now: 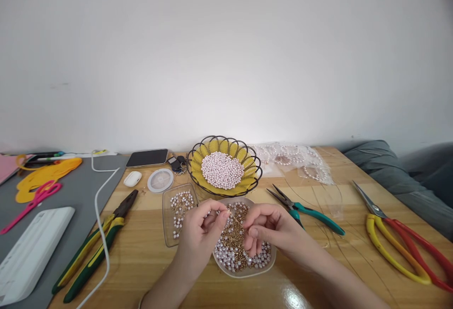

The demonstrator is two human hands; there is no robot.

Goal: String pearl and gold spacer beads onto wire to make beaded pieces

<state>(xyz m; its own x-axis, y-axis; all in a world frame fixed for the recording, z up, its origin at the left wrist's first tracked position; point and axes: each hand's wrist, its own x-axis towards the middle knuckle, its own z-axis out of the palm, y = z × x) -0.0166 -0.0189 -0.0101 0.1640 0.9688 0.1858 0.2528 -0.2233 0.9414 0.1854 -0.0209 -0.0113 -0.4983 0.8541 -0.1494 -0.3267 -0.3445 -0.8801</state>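
Left hand (203, 233) pinching what looks like a tiny bead (229, 211), right hand (265, 231) loosely curled, grip impossible to tell, both just above the clear dish (247, 276) on the desk (141, 233), presumably so dropped beads land back inside.

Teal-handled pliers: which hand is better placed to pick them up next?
Right, I'd judge: the right hand is closer to the teal-handled pliers, whereas the left hand is farther off, across the bowl of beads.
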